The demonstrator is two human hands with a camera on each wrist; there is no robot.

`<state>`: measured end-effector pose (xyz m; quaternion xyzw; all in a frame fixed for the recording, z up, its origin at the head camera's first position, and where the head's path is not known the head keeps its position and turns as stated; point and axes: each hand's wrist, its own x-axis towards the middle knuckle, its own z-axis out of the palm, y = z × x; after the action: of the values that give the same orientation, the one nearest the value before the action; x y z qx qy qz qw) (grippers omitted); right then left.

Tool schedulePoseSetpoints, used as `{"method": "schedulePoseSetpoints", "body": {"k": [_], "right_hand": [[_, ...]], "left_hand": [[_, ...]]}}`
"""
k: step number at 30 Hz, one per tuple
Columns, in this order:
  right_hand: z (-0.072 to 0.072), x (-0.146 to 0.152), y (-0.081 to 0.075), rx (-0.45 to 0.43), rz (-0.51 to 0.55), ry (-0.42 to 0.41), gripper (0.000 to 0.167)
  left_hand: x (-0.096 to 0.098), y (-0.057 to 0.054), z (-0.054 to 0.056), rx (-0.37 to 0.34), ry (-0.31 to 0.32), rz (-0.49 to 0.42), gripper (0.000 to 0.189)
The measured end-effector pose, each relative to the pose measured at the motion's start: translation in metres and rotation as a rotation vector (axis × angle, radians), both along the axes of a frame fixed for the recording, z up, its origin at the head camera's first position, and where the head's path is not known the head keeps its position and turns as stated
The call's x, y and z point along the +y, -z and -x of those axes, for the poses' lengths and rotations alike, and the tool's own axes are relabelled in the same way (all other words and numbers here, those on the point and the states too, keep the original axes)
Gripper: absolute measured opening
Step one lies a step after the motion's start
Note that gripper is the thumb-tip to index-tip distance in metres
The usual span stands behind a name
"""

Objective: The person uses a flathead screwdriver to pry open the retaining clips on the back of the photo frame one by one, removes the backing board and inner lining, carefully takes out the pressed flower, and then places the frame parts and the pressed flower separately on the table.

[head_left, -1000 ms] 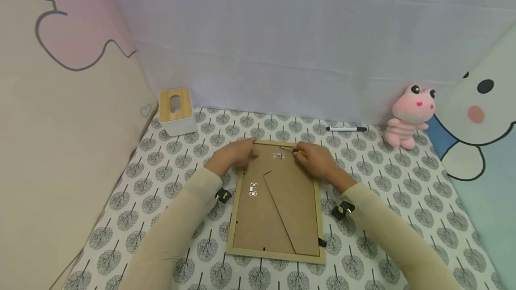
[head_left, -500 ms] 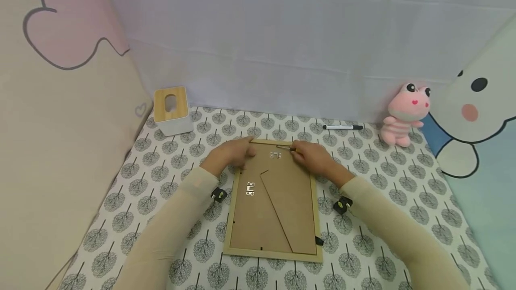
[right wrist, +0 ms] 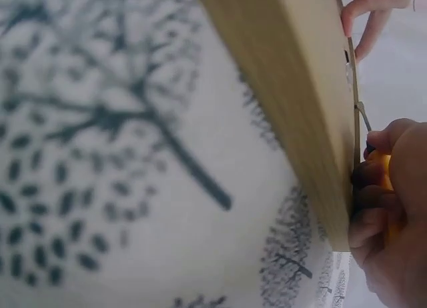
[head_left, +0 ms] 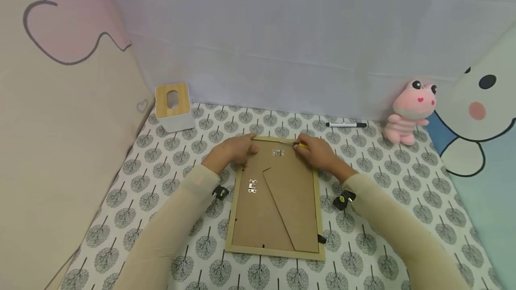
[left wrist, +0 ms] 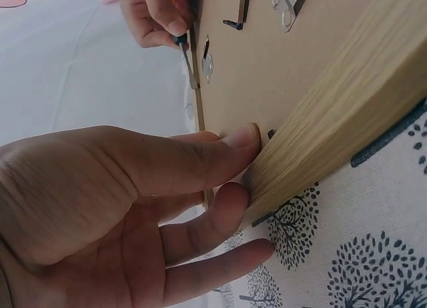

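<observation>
A wooden picture frame (head_left: pixel 275 255) lies face down, its brown backing board (head_left: pixel 258 218) and folded stand flap (head_left: pixel 296 209) upward. My left hand (head_left: pixel 235 150) grips the frame's far left corner; in the left wrist view the thumb presses the backing's edge and fingers bear on the wooden side. At the far right corner, my right hand (head_left: pixel 317 151) holds a screwdriver with a yellow handle (right wrist: pixel 385 171). Its metal shaft (left wrist: pixel 187 65) points left, and the tip touches the inner edge of the far rail. Two metal hangers (head_left: pixel 252 186) are fixed to the backing.
Behind the frame stands a tissue box (head_left: pixel 173 102) with a wooden lid, to the left. A marker (head_left: pixel 346 125) and a pink plush toy (head_left: pixel 409 111) are at the back right. A black tab (head_left: pixel 321 239) sticks out from the frame's right side. Tree-patterned cloth (head_left: pixel 205 247) covers the table.
The screwdriver's shaft has shifted slightly along the far rail, and more of its yellow handle shows than half a second ago. The left hand keeps its grip on the corner.
</observation>
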<state>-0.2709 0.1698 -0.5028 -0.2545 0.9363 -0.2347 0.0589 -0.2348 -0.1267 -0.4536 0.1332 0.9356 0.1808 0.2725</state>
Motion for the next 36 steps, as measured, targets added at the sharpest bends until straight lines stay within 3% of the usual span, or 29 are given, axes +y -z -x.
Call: {"method": "schedulePoseSetpoints", "body": {"k": [6, 10, 15, 19, 23, 29, 36], "right_hand": [[0.002, -0.006, -0.005, -0.084, 0.017, 0.0, 0.016], [0.0, -0.008, -0.009, -0.097, 0.035, -0.003, 0.016], [-0.025, -0.016, -0.01, -0.051, 0.054, -0.049, 0.017], [-0.05, -0.034, -0.015, -0.054, 0.031, -0.146, 0.014], [-0.065, -0.053, -0.023, -0.023, 0.023, -0.257, 0.012], [-0.073, -0.073, -0.027, -0.001, 0.003, -0.379, 0.026], [-0.073, -0.082, -0.018, 0.007, -0.041, -0.376, 0.028]], "left_hand": [[-0.005, -0.002, -0.003, -0.003, -0.019, 0.01, 0.107], [-0.01, 0.0, 0.003, -0.013, -0.032, 0.013, 0.109], [-0.015, 0.004, 0.013, -0.055, -0.039, -0.039, 0.107], [-0.016, 0.008, 0.018, -0.037, 0.014, -0.055, 0.102], [-0.017, 0.008, 0.02, -0.061, 0.003, -0.116, 0.103], [-0.018, 0.009, 0.016, -0.102, -0.032, -0.155, 0.107], [-0.021, 0.012, 0.015, -0.059, 0.016, -0.14, 0.098]]}}
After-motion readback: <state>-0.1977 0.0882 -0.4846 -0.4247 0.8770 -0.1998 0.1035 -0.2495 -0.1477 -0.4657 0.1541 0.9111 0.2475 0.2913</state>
